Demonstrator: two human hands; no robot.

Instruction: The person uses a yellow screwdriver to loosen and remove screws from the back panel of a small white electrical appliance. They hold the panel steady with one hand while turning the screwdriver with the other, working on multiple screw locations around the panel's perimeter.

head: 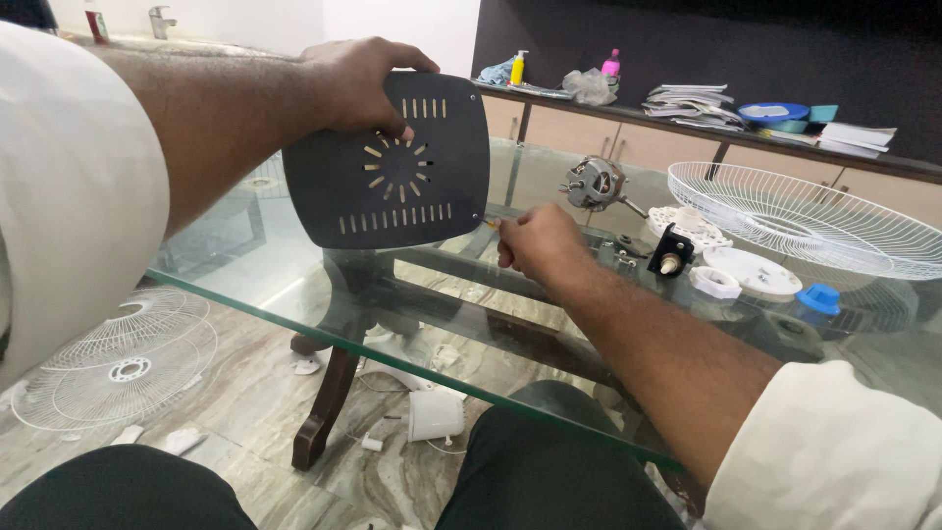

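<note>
Above the glass table (294, 294), the left hand (358, 83) grips the top edge of a dark slotted cover plate (392, 167), holding it upright. Just beside its lower right corner, the right hand (535, 245) is closed around a small tool, mostly hidden. Farther right lie a fan motor (594, 184), a white wire guard (805, 216) and a blue cap (819, 297)

left hand (358, 83) raised, fingers clamped, right hand (538, 245) low, fingertips pinched
</note>
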